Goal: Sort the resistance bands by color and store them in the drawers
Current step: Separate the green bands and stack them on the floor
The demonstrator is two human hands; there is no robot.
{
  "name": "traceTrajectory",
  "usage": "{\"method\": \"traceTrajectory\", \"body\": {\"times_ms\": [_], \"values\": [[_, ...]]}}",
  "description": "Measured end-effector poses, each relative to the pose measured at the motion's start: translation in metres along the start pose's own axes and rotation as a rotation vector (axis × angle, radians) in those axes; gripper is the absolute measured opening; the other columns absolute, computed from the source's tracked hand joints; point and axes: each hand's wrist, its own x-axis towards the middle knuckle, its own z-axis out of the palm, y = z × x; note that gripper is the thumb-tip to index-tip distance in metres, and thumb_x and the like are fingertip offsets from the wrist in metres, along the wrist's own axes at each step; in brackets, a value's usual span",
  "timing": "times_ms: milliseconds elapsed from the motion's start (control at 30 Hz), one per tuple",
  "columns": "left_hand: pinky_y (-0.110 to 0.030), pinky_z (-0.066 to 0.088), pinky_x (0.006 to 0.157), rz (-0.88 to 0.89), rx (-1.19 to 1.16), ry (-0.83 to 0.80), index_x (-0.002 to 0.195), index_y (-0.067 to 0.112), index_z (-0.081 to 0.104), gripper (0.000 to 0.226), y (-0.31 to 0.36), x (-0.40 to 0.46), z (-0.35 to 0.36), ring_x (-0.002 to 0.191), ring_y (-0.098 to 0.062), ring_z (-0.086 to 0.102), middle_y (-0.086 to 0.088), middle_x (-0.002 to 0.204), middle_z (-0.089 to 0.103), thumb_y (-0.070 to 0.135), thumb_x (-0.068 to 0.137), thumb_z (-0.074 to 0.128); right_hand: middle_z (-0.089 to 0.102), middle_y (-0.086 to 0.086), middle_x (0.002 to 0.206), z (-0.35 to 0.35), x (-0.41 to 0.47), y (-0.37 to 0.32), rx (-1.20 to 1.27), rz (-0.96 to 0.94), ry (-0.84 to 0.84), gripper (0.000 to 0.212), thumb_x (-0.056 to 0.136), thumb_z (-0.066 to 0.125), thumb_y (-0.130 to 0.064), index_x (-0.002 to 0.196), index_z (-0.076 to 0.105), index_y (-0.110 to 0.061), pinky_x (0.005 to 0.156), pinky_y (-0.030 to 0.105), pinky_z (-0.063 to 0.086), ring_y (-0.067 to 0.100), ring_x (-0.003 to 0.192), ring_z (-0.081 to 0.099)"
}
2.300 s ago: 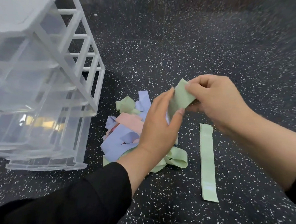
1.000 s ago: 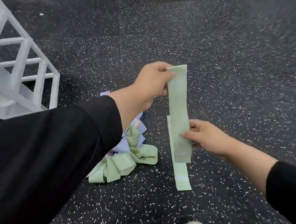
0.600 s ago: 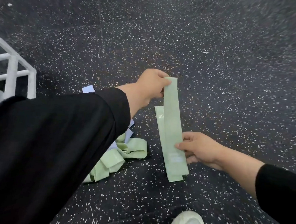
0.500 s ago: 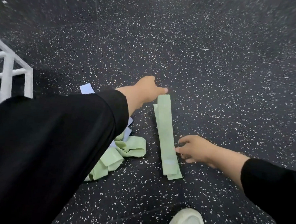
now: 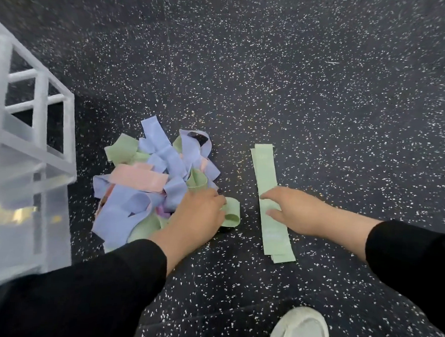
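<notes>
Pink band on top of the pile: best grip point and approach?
Take the pink band at its right end, near, pinching from above. It lies flat across the top of the pile of purple and green bands, with both long edges exposed. The left hand is already on the pile just right of that end, so this is probably the shortest reach.

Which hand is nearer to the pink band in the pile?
Left. The left hand reaches into the pile beside the pink band; the right hand rests on the flat green bands, farther away.

drawer unit (image 5: 21, 156) cut off left (blurred), left fingertips hidden in pile (image 5: 150, 179)
</notes>
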Motion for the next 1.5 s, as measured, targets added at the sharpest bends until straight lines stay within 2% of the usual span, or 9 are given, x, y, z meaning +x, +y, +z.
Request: {"method": "traceTrajectory", "body": {"times_ms": [200, 400, 600, 800, 967, 1133, 1233, 1300, 1500], "values": [[-0.04, 0.044, 0.081, 0.01, 0.059, -0.022, 0.108, 0.02, 0.068, 0.028, -0.014, -0.029, 0.011, 0.099, -0.028, 0.062, 0.001, 0.104, 0.063, 0.036, 0.095, 0.05, 0.023, -0.005, 0.166, 0.01, 0.015, -0.043, -0.068, -0.231, -0.102, 0.053, 0.106, 0.047, -0.033, 0.157, 0.032, -0.031, 0.117, 0.033, 0.03, 0.021, 0.146, 0.034], [-0.042, 0.042, 0.094, 0.018, 0.062, -0.057, 0.109, 0.02, 0.065, 0.026, -0.022, -0.047, 0.014, 0.11, -0.025, 0.059, 0.002, 0.111, 0.059, 0.036, 0.097, 0.048, -0.005, -0.002, 0.171, 0.027, 0.024, -0.058, -0.374, -0.213, -0.281, 0.055, 0.108, 0.038, -0.04, 0.16, 0.022, -0.033, 0.117, 0.055, 0.033, 0.03, 0.154, 0.012], [-0.049, 0.032, 0.113, -0.004, 0.068, -0.106, 0.129, 0.023, 0.059, 0.034, -0.031, -0.058, 0.017, 0.132, -0.021, 0.048, 0.003, 0.137, 0.053, 0.039, 0.102, 0.046, 0.022, 0.002, 0.163, 0.035, 0.025, -0.057, -0.395, -0.17, -0.229, 0.051, 0.107, 0.04, -0.036, 0.152, 0.032, -0.013, 0.106, 0.054, 0.044, 0.031, 0.14, 0.035], [-0.044, 0.034, 0.098, -0.02, 0.059, -0.027, 0.119, 0.023, 0.061, 0.027, -0.031, -0.06, 0.016, 0.116, -0.022, 0.055, 0.005, 0.118, 0.06, 0.036, 0.1, 0.046, 0.056, 0.003, 0.124, 0.024, 0.038, -0.056, -0.232, -0.187, 0.003, 0.03, 0.104, 0.044, -0.029, 0.128, 0.056, -0.017, 0.093, 0.044, 0.05, 0.026, 0.113, 0.057], [-0.041, 0.034, 0.088, -0.067, 0.075, 0.011, 0.11, 0.023, 0.07, 0.024, -0.032, -0.051, 0.014, 0.106, -0.026, 0.052, 0.002, 0.112, 0.054, 0.035, 0.097, 0.053, 0.06, 0.002, 0.113, 0.009, 0.041, -0.057, -0.09, -0.202, 0.174, 0.022, 0.102, 0.051, -0.025, 0.117, 0.06, -0.013, 0.092, 0.04, 0.049, 0.023, 0.104, 0.059], [-0.044, 0.038, 0.091, -0.183, -0.036, 0.087, 0.102, 0.021, 0.07, 0.033, -0.028, -0.042, 0.007, 0.101, -0.026, 0.055, 0.001, 0.108, 0.057, 0.043, 0.102, 0.046, 0.057, -0.001, 0.104, 0.008, 0.041, -0.054, -0.098, -0.173, 0.171, 0.017, 0.101, 0.051, -0.027, 0.109, 0.059, -0.014, 0.085, 0.039, 0.049, 0.023, 0.096, 0.058], [-0.043, 0.042, 0.088, -0.227, -0.172, 0.197, 0.112, 0.018, 0.063, 0.024, -0.03, -0.034, -0.002, 0.101, -0.028, 0.059, 0.0, 0.114, 0.061, 0.033, 0.103, 0.046, 0.059, -0.001, 0.107, 0.007, 0.041, -0.057, -0.131, -0.158, 0.086, 0.017, 0.101, 0.051, -0.029, 0.109, 0.059, -0.016, 0.086, 0.041, 0.05, 0.023, 0.097, 0.059], [-0.043, 0.041, 0.087, -0.205, -0.101, 0.227, 0.118, 0.018, 0.062, 0.024, -0.037, -0.024, -0.007, 0.103, -0.028, 0.059, 0.0, 0.117, 0.061, 0.027, 0.102, 0.047, 0.06, -0.002, 0.108, 0.008, 0.041, -0.059, -0.133, -0.169, 0.041, 0.017, 0.1, 0.052, -0.031, 0.109, 0.06, -0.018, 0.088, 0.042, 0.05, 0.023, 0.1, 0.06], [-0.046, 0.034, 0.094, -0.131, 0.182, -0.056, 0.115, 0.022, 0.055, 0.03, -0.052, 0.009, -0.02, 0.11, -0.026, 0.055, 0.003, 0.105, 0.06, 0.013, 0.087, 0.062, 0.061, 0.0, 0.113, 0.01, 0.039, -0.064, -0.114, -0.182, -0.018, 0.022, 0.102, 0.051, -0.031, 0.113, 0.062, -0.016, 0.093, 0.04, 0.048, 0.023, 0.106, 0.06]]}}
